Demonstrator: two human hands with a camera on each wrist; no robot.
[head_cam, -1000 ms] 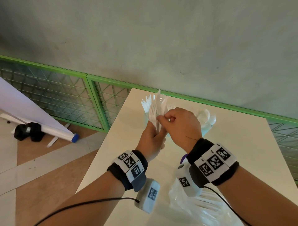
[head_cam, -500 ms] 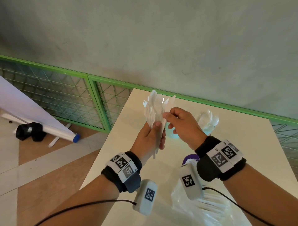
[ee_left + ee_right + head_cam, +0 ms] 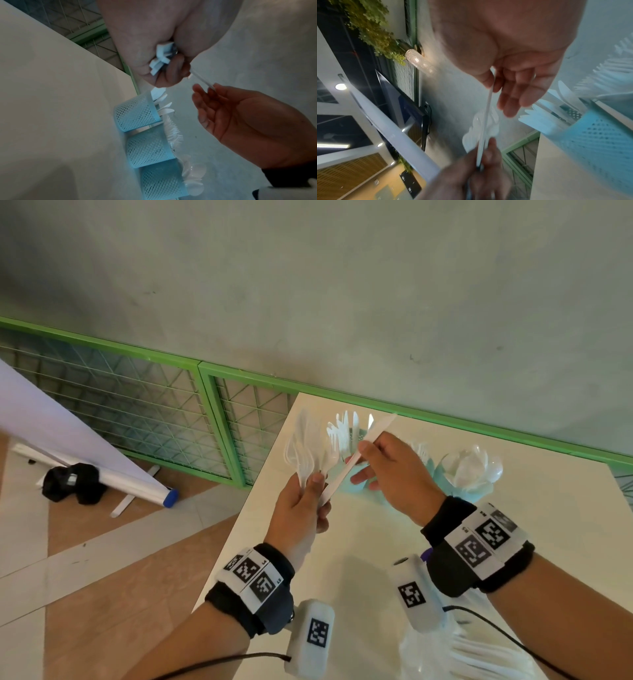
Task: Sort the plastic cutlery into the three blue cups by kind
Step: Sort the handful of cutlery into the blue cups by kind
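My left hand [image 3: 308, 486] grips a bundle of white plastic cutlery [image 3: 303, 446] by the handles, heads up; the handle ends [image 3: 161, 58] show in the left wrist view. My right hand [image 3: 359, 463] pinches one white knife [image 3: 356, 460] between thumb and forefinger, its other fingers spread. The knife slants up to the right, with its lower end still at my left fingers. Three blue mesh cups stand in a row behind the hands: one with knives [image 3: 135, 113], one with forks [image 3: 149, 147], one with spoons [image 3: 161, 180]. In the head view my right hand hides most of them.
A clear plastic bag [image 3: 479, 655] with more white cutlery lies at the near edge of the white table [image 3: 548, 508]. A green mesh fence [image 3: 219, 412] runs along the table's far and left sides. A rolled white sheet [image 3: 137, 477] lies on the floor at the left.
My right hand has drawn one knife sideways out of the bundle, and it now slants to the right. The two hands have come slightly apart.
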